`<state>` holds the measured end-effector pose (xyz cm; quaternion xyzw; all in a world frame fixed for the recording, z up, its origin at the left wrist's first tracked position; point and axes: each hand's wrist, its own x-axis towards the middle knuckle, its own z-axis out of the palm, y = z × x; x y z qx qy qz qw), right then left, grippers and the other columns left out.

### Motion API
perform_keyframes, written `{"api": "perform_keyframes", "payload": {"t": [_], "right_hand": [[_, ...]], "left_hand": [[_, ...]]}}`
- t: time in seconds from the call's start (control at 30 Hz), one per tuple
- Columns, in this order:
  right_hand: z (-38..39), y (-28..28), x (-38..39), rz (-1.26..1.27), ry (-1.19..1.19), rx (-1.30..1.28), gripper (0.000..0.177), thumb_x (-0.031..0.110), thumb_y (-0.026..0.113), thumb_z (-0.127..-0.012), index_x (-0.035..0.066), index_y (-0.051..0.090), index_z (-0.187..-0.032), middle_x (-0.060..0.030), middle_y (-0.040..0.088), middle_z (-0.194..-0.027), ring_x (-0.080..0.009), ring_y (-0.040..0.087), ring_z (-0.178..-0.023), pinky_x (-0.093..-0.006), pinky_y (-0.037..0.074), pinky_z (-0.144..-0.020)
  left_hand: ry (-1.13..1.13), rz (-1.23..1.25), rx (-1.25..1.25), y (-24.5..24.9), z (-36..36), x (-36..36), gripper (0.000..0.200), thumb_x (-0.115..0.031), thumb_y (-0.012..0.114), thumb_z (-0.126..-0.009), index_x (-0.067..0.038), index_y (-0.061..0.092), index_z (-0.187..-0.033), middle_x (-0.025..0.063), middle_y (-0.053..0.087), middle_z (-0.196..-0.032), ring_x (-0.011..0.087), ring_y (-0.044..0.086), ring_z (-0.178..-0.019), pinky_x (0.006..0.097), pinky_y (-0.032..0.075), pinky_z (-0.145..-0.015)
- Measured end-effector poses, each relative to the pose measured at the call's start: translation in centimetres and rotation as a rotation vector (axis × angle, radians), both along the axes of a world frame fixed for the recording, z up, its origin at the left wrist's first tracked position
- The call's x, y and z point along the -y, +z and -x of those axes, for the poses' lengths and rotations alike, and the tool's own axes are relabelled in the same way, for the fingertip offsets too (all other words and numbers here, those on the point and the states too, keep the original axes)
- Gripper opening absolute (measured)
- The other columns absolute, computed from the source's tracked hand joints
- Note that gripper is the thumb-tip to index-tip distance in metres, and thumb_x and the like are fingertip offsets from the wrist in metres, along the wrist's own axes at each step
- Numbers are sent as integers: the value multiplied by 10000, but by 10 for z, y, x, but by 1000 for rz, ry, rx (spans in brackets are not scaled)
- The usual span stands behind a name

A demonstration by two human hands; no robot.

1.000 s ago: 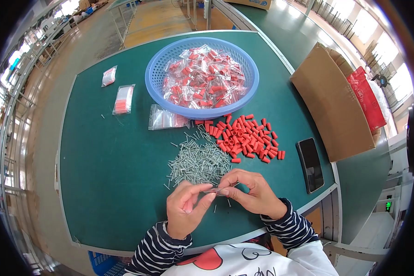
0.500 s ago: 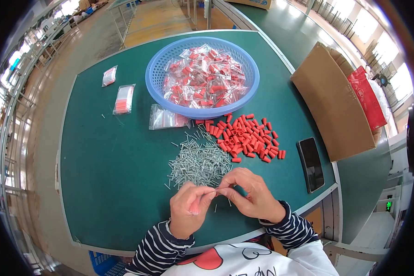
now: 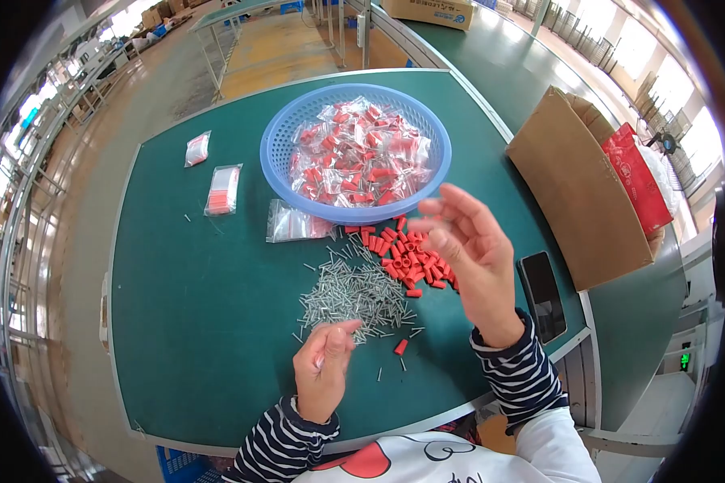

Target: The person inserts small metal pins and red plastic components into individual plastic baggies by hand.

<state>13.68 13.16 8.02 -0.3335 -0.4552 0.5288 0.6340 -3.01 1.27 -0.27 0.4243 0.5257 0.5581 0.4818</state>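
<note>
spread right hand (image 3: 489, 270) near red plastic tubes (image 3: 413, 294); curled left hand (image 3: 321, 377) around something unclear. risked brushing silver metal pins (image 3: 350, 296) astray.

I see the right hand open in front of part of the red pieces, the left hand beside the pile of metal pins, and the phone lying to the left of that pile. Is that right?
Not quite: the phone lies to the right of the pile of metal pins, not the left. The head view shows it.
</note>
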Motion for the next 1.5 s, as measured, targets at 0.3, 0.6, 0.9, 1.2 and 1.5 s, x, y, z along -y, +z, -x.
{"api": "perform_keyframes", "payload": {"t": [0.3,0.6,0.9,1.2,1.5], "right_hand": [[8,-61,60,-336,453,845,259,151,765,-800,48,687,-1024,-105,618,-953,-282,614,-865,-378,502,-725],[12,-62,72,-393,379,710,191,88,735,-796,46,688,-976,-113,624,-951,-297,612,-856,-383,496,-712],[8,-61,83,-67,301,608,111,61,736,-845,24,700,-943,-53,627,-889,-110,558,-701,-246,422,-565],[-19,-62,70,120,386,553,151,136,759,-862,15,675,-896,-7,593,-845,-63,494,-684,-219,394,-577],[-29,-55,56,-76,540,682,96,82,742,-841,32,686,-900,-33,646,-856,-120,555,-745,-262,419,-627]], "left_hand": [[-67,-148,-144,-7,-6,3,527,-382,425,-1061,77,573,-1274,154,474,-1414,125,602,-964,199,488,-658],[-88,-165,97,1,-13,8,525,-378,423,-1063,97,586,-1218,149,498,-1350,148,596,-977,232,505,-710],[-73,155,367,15,-13,7,543,-435,413,-1055,52,584,-1224,117,641,-1133,-2,437,-600,171,302,-448],[-61,208,340,9,-8,-1,477,-405,490,-1040,5,608,-1253,-15,589,-879,2,391,-564,173,287,-473],[-170,-59,-58,12,2,-6,155,-69,759,-855,-6,755,-997,-15,550,-740,42,436,-611,205,323,-520]]}}
